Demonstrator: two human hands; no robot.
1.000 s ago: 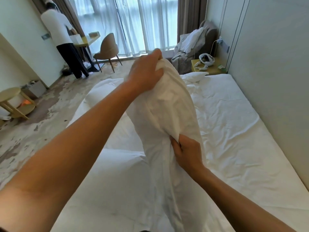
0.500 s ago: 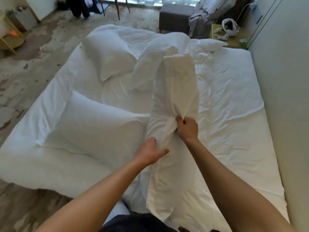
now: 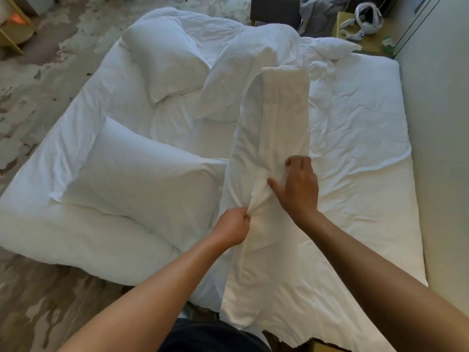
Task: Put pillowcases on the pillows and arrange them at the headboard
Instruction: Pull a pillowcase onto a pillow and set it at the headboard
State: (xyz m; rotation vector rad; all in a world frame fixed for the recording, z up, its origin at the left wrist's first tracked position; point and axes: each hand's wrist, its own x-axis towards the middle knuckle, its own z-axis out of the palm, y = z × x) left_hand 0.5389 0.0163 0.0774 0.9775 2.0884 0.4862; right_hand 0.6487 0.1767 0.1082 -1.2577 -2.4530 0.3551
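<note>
The pillow (image 3: 281, 115) stands on end on the bed (image 3: 368, 138), half inside its pillowcase (image 3: 243, 262); its bare cream top rises just beyond the right hand (image 3: 298, 189), while the loose case trails back from both hands toward the person; the left hand (image 3: 232, 226) has its fingers curled tight, pinching a gather of the case's edge; the right hand's fingers (image 3: 295, 162) curl over the pillow's middle, thumb spread out against the cloth, so it grips pillow and case together.

The step in hand looks like drawing the case up over the pillow (roughly half remains uncovered); next the hem wants pulling toward the far end while the right hand feeds the filling down, then shaking the corners home.

Left of the left hand lies a cased pillow (image 3: 142, 179); beyond the fingers sit another pillow (image 3: 162, 59) and a heap of bedding (image 3: 243, 62).

The case's opening is lost in folds; the headboard is not in view; the right fingertips are partly buried in cloth.
</note>
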